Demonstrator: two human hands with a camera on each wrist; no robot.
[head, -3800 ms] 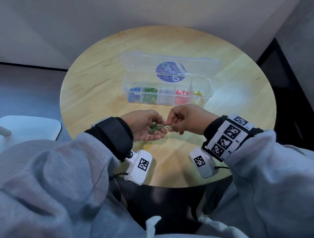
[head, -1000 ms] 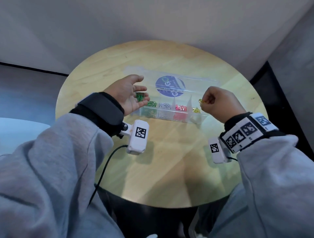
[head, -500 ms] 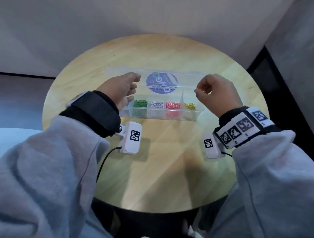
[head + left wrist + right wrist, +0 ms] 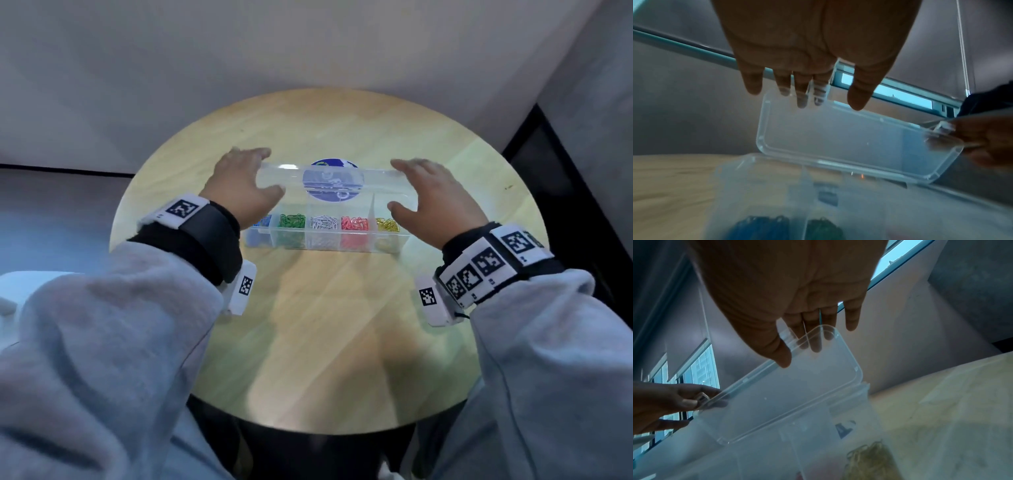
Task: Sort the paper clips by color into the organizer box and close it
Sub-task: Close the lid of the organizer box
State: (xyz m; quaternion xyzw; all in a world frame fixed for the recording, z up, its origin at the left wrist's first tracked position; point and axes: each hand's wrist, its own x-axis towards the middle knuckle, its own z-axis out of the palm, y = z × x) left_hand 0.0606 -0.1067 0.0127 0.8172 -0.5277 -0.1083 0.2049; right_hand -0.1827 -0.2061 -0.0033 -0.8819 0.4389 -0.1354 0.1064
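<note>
The clear organizer box (image 4: 325,246) sits on the round wooden table (image 4: 325,325). Its compartments hold blue (image 4: 262,222), green (image 4: 292,221), white (image 4: 323,222), red (image 4: 354,222) and yellow (image 4: 387,224) paper clips. The clear lid (image 4: 332,178) with a blue round sticker stands half raised over the box. My left hand (image 4: 253,178) pinches the lid's left end, thumb in front and fingers behind. My right hand (image 4: 411,186) pinches its right end the same way. The wrist views show the lid (image 4: 849,142) (image 4: 787,394) tilted between both hands.
A white seat (image 4: 13,298) lies low at the left beyond the table edge. A grey wall rises behind the table. A dark gap (image 4: 565,192) runs along the right side. Bare tabletop stretches in front of the box.
The hands went from holding green and yellow clips at the box to gripping the lid's two ends. The lid has swung up from lying back toward the front.
</note>
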